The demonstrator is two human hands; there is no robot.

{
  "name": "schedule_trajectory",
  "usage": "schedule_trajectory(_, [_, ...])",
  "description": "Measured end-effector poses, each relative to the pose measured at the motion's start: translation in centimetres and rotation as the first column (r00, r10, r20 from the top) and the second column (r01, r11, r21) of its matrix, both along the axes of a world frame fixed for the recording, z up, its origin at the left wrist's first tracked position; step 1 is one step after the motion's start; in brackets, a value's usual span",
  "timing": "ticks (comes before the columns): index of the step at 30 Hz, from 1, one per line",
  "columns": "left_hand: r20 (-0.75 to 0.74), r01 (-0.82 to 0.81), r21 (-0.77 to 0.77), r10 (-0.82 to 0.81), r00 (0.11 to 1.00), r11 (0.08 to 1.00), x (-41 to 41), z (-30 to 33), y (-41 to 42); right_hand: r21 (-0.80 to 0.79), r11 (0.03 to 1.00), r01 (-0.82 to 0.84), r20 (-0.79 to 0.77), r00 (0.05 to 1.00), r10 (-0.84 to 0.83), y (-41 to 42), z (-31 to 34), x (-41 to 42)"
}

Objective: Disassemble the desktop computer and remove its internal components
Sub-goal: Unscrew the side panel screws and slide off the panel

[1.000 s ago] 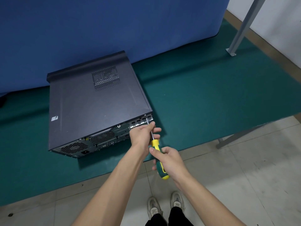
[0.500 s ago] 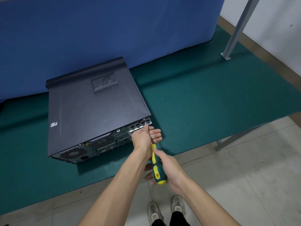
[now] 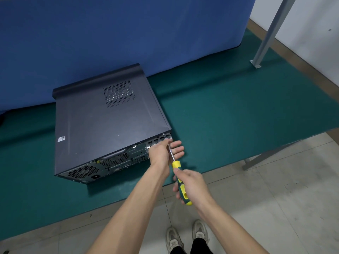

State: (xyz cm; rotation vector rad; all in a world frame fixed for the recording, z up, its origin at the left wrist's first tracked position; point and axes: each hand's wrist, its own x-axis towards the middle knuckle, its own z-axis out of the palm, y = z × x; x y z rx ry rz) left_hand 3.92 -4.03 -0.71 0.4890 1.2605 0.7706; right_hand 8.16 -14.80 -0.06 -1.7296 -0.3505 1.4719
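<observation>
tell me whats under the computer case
The computer case lies flat on the green mat; its base covers whatever is directly beneath it.

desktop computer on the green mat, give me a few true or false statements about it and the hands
1. The desktop computer lies flat with its rear ports facing the person. True.
2. The right hand grips the yellow and green screwdriver by its handle. True.
3. The screwdriver tip points at the power socket. False: it points at the upper right corner of the rear panel, far from the socket.
4. The side cover is already off. False: the dark cover with its mesh vent still closes the case.
5. The left hand is beside the screwdriver shaft at the rear panel. True.
</observation>
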Motion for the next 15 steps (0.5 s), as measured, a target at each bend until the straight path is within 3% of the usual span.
schedule_trajectory(2, [-0.029, -0.048, 0.014, 0.049, 0.998, 0.999, 0.1, 0.4, 0.7, -0.042, 0.999, -0.022, 0.235, 0.971, 0.031, 0.1, -0.4, -0.2])
schedule_trajectory(5, [-0.084, -0.104, 0.000, 0.104, 0.991, 0.995, 0.5, 0.7, 1.6, -0.193, 0.979, -0.073, 0.521, 0.837, 0.165, 0.0, -0.6, 0.0])
schedule_trajectory(11, [-0.061, -0.250, -0.035, 0.248, 0.967, 0.968, 1.1, 0.4, 1.9, -0.205, 0.971, -0.119, 0.638, 0.736, 0.225, -0.2, -0.9, 0.3])
schedule_trajectory(15, [-0.037, -0.241, -0.001, 0.241, 0.970, 0.970, 0.9, -0.1, 1.5, -0.209, 0.969, -0.130, 0.681, 0.692, 0.240, -0.3, -0.8, 1.7])
